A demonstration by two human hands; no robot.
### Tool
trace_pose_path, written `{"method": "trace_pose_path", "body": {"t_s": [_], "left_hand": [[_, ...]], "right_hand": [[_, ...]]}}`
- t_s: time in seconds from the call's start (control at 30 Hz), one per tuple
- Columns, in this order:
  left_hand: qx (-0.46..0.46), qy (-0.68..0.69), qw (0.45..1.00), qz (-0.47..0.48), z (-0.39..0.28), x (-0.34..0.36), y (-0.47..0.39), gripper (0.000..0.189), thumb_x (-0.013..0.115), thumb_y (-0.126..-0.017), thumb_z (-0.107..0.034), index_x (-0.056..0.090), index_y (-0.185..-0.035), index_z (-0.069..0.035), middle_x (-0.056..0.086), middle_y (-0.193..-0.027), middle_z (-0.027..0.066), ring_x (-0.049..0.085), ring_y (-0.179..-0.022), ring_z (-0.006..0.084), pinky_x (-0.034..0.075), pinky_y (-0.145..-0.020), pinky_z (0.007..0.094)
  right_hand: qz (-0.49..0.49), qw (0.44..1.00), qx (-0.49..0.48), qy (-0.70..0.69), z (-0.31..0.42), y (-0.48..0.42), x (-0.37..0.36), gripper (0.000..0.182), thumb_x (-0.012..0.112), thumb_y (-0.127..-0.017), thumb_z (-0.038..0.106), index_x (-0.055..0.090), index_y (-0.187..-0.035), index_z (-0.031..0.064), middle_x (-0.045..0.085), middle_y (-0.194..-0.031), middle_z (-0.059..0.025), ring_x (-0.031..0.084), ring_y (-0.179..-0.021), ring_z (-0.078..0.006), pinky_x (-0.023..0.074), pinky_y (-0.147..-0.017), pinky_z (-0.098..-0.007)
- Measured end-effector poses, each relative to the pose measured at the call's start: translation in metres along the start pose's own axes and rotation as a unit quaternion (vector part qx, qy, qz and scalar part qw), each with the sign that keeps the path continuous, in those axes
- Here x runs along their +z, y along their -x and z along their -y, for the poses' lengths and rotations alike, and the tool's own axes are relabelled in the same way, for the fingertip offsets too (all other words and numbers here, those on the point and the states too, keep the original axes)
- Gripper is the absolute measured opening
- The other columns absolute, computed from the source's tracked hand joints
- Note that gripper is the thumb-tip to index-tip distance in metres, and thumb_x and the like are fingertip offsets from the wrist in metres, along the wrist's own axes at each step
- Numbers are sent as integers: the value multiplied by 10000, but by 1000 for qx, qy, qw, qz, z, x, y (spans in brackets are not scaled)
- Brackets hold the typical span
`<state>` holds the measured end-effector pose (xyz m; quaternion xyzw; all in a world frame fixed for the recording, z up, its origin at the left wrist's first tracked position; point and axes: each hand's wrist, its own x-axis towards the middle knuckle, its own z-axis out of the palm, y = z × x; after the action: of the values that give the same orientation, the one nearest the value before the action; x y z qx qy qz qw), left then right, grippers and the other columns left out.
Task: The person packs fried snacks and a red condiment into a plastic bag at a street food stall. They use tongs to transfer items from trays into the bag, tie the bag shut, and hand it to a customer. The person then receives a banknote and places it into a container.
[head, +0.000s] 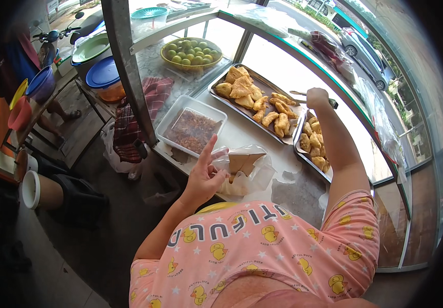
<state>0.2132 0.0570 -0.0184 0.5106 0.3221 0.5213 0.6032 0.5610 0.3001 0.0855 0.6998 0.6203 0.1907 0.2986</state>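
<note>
My left hand point(206, 173) pinches the edge of a clear plastic bag point(260, 169) with its index finger pointing up; a brown paper piece and pale food show inside the bag. My right hand point(317, 98) grips metal tongs point(299, 92), whose tips reach over a metal tray point(214, 91) of fried pieces. Just below that hand, a second metal tray point(314, 164) holds smaller fried chunks point(315, 142). Fried pastries point(241, 87) and longer fried pieces point(282, 122) lie on brown paper in the first tray. A plastic container point(160, 131) of reddish-brown shredded food stands left of it.
Glass case panes and a metal post point(127, 69) surround the counter. A yellow basket point(162, 57) of green citrus fruits stands at the back. Checked cloth point(129, 131) hangs at the left, near a blue-lidded tub point(102, 72). A person point(25, 65) stands at far left.
</note>
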Motion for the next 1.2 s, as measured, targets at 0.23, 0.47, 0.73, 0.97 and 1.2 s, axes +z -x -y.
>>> {"method": "trace_pose_path", "body": {"t_s": [0.23, 0.47, 0.73, 0.97, 1.2], "left_hand": [[6, -10, 1000, -13, 1, 6, -2, 800, 486, -773, 86, 118, -1444, -146, 453, -1282, 197, 552, -785, 55, 496, -705, 205], [-5, -8, 1000, -26, 2, 7, 4, 783, 480, -779, 91, 136, -1441, -145, 453, -1276, 203, 560, -803, 66, 500, -736, 221], [-28, -22, 999, -20, -10, -2, 17, 727, 475, -797, 80, 174, -1430, -112, 528, -1183, 194, 564, -812, 87, 504, -735, 237], [-22, -50, 998, -9, -3, -15, 27, 800, 473, -772, 105, 128, -1447, -148, 522, -1199, 188, 555, -832, 77, 500, -719, 230], [34, -99, 994, -11, -1, -9, 15, 865, 465, -748, 100, 64, -1455, -197, 486, -1259, 204, 519, -754, 35, 478, -673, 185]], "right_hand": [[97, 994, 3, 58, 21, -51, 0, 276, 666, -732, 172, 676, -1004, 122, 651, -1049, -54, 624, -963, -199, 516, -752, -297], [27, 999, -28, 27, 30, -52, 23, 299, 634, -736, 261, 668, -991, 109, 649, -1038, -57, 616, -969, -202, 507, -779, -302], [-54, 958, -113, -258, -42, 21, 15, 513, 658, -660, 301, 608, -1074, 4, 629, -997, -192, 599, -933, -302, 461, -831, -354], [142, 733, -224, -626, -28, 190, -14, 577, 706, -719, 213, 516, -1216, -9, 622, -1000, -95, 573, -903, -154, 429, -833, -263], [-31, 914, -289, -283, 30, 278, -37, 471, 688, -677, 240, 549, -1092, 64, 601, -788, -120, 599, -757, -290, 462, -690, -384]]}}
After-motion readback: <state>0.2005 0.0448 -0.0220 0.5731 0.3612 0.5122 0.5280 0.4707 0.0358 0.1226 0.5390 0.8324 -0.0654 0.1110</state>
